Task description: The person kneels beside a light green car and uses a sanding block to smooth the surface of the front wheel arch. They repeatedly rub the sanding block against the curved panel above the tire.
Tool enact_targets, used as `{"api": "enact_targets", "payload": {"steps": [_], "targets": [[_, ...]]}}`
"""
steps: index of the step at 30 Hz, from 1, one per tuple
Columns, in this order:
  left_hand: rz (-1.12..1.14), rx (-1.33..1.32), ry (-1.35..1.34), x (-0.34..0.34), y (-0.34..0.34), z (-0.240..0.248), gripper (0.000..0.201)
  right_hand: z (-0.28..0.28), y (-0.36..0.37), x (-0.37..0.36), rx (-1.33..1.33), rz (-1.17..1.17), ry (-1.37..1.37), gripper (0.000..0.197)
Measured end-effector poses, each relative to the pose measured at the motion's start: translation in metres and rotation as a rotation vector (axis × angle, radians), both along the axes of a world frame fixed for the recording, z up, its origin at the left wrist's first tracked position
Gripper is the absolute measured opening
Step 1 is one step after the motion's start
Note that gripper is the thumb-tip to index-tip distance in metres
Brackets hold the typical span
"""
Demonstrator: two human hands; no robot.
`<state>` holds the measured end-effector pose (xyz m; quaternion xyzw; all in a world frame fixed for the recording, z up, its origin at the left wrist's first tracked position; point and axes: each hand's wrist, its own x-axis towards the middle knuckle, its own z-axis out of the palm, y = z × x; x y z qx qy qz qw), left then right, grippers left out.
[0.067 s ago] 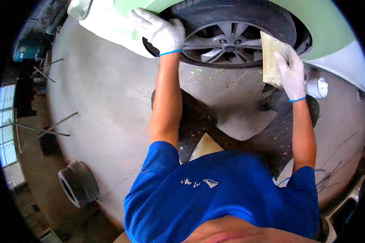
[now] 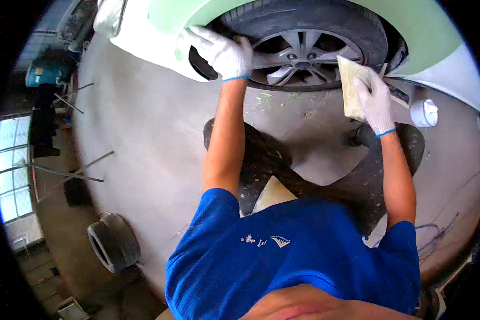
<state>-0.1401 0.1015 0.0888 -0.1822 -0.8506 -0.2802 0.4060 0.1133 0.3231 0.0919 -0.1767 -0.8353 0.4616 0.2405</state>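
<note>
My left hand (image 2: 224,56), in a white knitted glove with a blue cuff, has its fingers stretched out along the pale green and white bumper (image 2: 160,40), at the front edge of the wheel arch. Nothing shows in it; whether the fingertips press the panel I cannot tell. My right hand (image 2: 377,101), gloved alike, grips a flat cream-coloured board (image 2: 351,88) with a smeared face, thumb across the front. The board is held in front of the car wheel (image 2: 302,65), covering the right part of its rim. A small grey corner sticks out behind this hand, its kind unclear.
A white tub (image 2: 424,113) stands on the floor to the right. Green scraps (image 2: 262,98) lie below the wheel. A pale pointed piece (image 2: 273,193) shows by my lap. At left are loose tyres (image 2: 113,242) and thin metal stand legs (image 2: 72,173); a hose (image 2: 432,234) lies lower right.
My left hand has slid slightly right and toward me along the arch edge. My right hand and the board have come down and left a little. The whole view has shifted slightly.
</note>
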Motion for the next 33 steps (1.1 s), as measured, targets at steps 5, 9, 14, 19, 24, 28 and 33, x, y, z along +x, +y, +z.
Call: {"api": "enact_targets", "payload": {"steps": [5,9,14,19,24,28,33], "targets": [[0.055,-0.01,-0.004,-0.02,-0.021,-0.001,0.104,-0.002,0.006,0.01,0.067,0.066,0.007,0.028],[0.253,-0.04,0.047,-0.037,0.006,0.044,0.106,0.015,0.001,0.026,0.114,0.143,0.116,0.026],[0.303,0.003,-0.197,-0.008,0.034,0.033,0.108,0.018,0.007,0.037,0.149,0.157,0.173,0.026],[0.153,0.02,-0.145,-0.001,0.04,-0.003,0.109,0.013,0.018,0.046,0.135,0.132,0.116,0.027],[0.141,0.164,-0.316,0.007,0.007,0.066,0.106,0.013,0.019,0.056,0.133,0.117,0.124,0.029],[0.439,-0.144,-0.124,-0.042,0.024,0.035,0.118,0.003,0.02,0.05,0.199,0.076,0.221,0.028],[0.348,-0.13,0.009,-0.02,0.044,0.0,0.116,0.009,0.015,0.049,0.16,0.119,0.201,0.027]]}}
